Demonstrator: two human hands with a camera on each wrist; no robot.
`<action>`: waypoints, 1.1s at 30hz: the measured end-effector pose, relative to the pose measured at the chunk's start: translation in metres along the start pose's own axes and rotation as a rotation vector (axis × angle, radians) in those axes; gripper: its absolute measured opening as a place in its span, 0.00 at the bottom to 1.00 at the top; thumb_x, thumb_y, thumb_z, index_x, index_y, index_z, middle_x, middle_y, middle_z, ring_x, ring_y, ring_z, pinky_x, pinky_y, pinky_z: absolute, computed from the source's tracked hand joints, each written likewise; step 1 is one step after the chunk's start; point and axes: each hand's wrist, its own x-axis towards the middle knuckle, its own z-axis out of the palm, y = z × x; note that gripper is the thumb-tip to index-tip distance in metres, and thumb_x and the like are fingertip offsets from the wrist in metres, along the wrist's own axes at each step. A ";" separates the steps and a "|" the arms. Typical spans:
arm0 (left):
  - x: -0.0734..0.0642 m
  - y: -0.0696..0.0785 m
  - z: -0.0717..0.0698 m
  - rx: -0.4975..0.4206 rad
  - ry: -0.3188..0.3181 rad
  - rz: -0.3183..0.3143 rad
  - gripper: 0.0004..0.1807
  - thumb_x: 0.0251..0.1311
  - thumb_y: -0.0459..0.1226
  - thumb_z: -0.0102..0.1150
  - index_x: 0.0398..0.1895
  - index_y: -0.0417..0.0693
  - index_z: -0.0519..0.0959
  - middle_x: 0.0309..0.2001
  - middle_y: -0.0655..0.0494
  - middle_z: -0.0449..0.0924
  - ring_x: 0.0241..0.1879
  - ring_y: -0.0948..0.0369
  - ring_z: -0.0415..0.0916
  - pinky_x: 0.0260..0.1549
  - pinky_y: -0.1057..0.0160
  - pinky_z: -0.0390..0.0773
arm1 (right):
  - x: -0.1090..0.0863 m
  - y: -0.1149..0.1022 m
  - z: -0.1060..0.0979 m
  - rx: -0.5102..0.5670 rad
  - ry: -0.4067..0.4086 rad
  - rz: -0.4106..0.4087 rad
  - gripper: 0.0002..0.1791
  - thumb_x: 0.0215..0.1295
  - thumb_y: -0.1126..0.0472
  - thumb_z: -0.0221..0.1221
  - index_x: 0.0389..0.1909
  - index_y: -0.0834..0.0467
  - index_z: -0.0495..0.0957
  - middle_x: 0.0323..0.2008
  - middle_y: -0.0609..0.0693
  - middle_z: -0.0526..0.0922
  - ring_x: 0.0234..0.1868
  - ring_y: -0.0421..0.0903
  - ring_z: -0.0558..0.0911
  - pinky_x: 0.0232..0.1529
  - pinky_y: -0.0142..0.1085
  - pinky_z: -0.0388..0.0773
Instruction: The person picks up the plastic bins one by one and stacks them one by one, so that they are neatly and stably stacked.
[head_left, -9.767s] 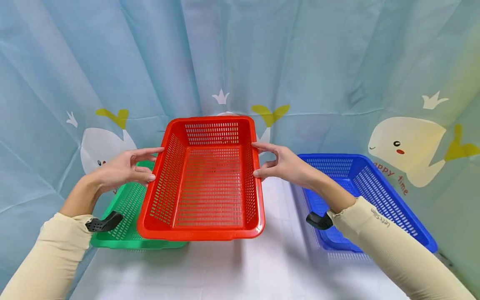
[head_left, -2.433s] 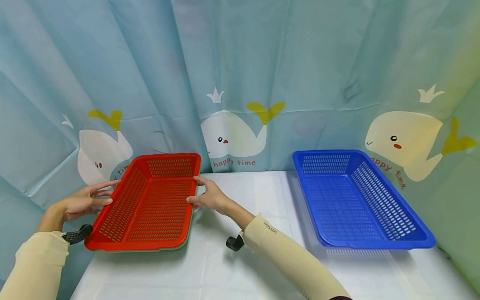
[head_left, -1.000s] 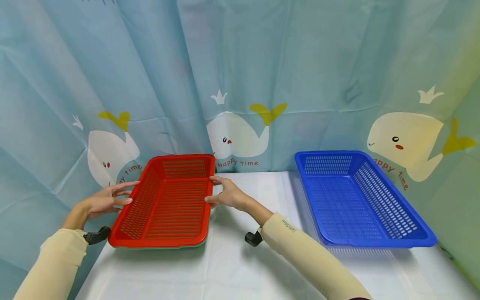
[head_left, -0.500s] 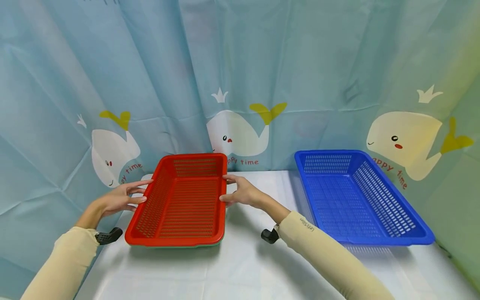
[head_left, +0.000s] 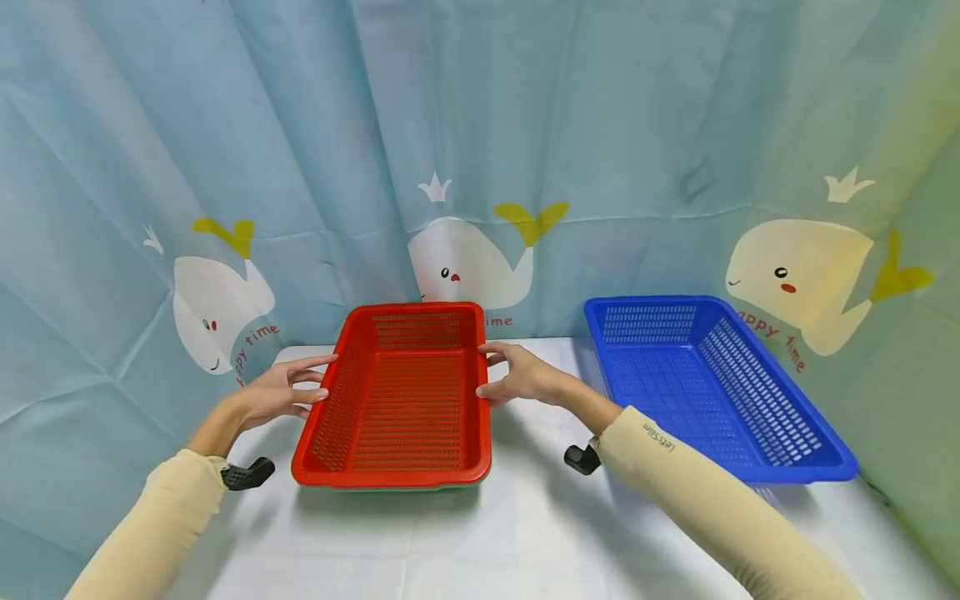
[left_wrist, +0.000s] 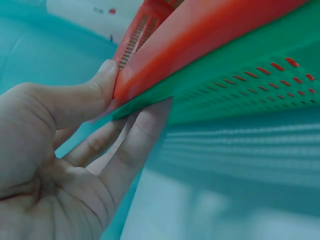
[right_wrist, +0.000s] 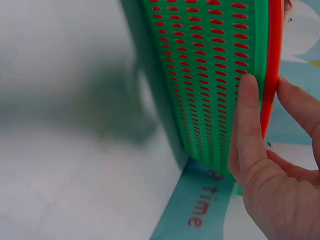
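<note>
Red basket (head_left: pixel 416 408): between the two hands, left of centre in the head view, long sides running away from the wearer. Sits nested in green basket (right_wrist: pixel 207 80); from the head, only a thin green edge shows, at 6 o'clock under the red rim. Shadow beneath the pair; cannot tell whether the base touches down.

Left hand (head_left: pixel 281 396) at 9 o'clock: thumb on red rim, fingers under the green one, pinching both together. Right hand (head_left: pixel 521 377) at 3 o'clock: gripping, thumb at red rim, fingers against the green side wall. Both holds roughly midway along the long sides.

Outward at 3 o'clock: blue basket (head_left: pixel 667 375), well apart. White table (head_left: pixel 450 550) between; right hand spans part of that gap, right sleeve (head_left: pixel 735 508) hiding blue's near left corner. At 6 o'clock, white surface down to the frame's bottom. Table's left edge near, toward 8 o'clock, crossed by left arm. At 12 o'clock, room tight: far rim near curtain (head_left: pixel 615 125), in view overlapping a printed whale (head_left: pixel 480 271).
</note>
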 end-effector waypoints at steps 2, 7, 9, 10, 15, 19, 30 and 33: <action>0.005 0.002 0.007 -0.008 0.004 0.012 0.43 0.67 0.33 0.67 0.82 0.47 0.56 0.67 0.33 0.67 0.50 0.52 0.82 0.43 0.48 0.87 | -0.004 0.001 -0.007 -0.001 -0.007 0.012 0.47 0.63 0.73 0.67 0.79 0.64 0.53 0.71 0.69 0.62 0.37 0.55 0.90 0.44 0.45 0.87; 0.016 0.006 0.027 -0.007 0.036 0.026 0.43 0.65 0.33 0.69 0.81 0.47 0.59 0.65 0.32 0.70 0.47 0.51 0.83 0.42 0.49 0.87 | -0.015 0.006 -0.027 -0.005 -0.027 0.027 0.47 0.64 0.75 0.66 0.79 0.65 0.51 0.70 0.72 0.60 0.38 0.56 0.89 0.45 0.49 0.87; 0.021 0.007 0.034 -0.010 0.041 0.029 0.42 0.65 0.34 0.68 0.80 0.48 0.60 0.65 0.33 0.70 0.47 0.51 0.83 0.42 0.49 0.87 | -0.019 0.007 -0.034 -0.005 -0.035 0.035 0.47 0.64 0.75 0.66 0.80 0.65 0.50 0.70 0.72 0.60 0.39 0.56 0.89 0.46 0.50 0.86; 0.024 0.007 0.037 -0.012 0.041 0.033 0.42 0.66 0.34 0.68 0.80 0.48 0.60 0.65 0.33 0.71 0.47 0.51 0.83 0.42 0.49 0.87 | -0.022 0.008 -0.038 -0.010 -0.036 0.039 0.47 0.64 0.75 0.65 0.80 0.65 0.50 0.69 0.72 0.60 0.39 0.56 0.89 0.46 0.51 0.86; 0.039 0.009 0.053 -0.022 0.040 0.043 0.41 0.65 0.35 0.69 0.79 0.50 0.62 0.65 0.36 0.72 0.47 0.51 0.83 0.41 0.50 0.87 | -0.034 0.012 -0.055 -0.030 -0.026 0.064 0.48 0.65 0.74 0.66 0.80 0.64 0.50 0.69 0.72 0.61 0.40 0.57 0.89 0.47 0.51 0.86; 0.048 0.013 0.067 -0.044 0.038 0.050 0.41 0.64 0.35 0.70 0.79 0.51 0.63 0.64 0.37 0.73 0.46 0.50 0.84 0.41 0.49 0.87 | -0.044 0.015 -0.068 -0.041 -0.024 0.063 0.48 0.65 0.74 0.66 0.80 0.64 0.50 0.68 0.73 0.61 0.41 0.57 0.88 0.48 0.54 0.85; 0.065 0.024 0.099 -0.098 0.029 0.066 0.41 0.63 0.34 0.71 0.78 0.54 0.66 0.61 0.39 0.75 0.45 0.50 0.85 0.40 0.49 0.88 | -0.069 0.026 -0.096 -0.064 -0.022 0.050 0.47 0.66 0.70 0.67 0.80 0.63 0.50 0.67 0.74 0.61 0.44 0.59 0.88 0.51 0.59 0.83; 0.067 0.025 0.102 -0.103 0.017 0.070 0.41 0.63 0.34 0.72 0.78 0.53 0.65 0.62 0.39 0.75 0.45 0.50 0.85 0.40 0.49 0.88 | -0.073 0.028 -0.100 -0.057 -0.024 0.056 0.47 0.67 0.70 0.66 0.80 0.63 0.50 0.69 0.75 0.59 0.45 0.59 0.88 0.51 0.59 0.82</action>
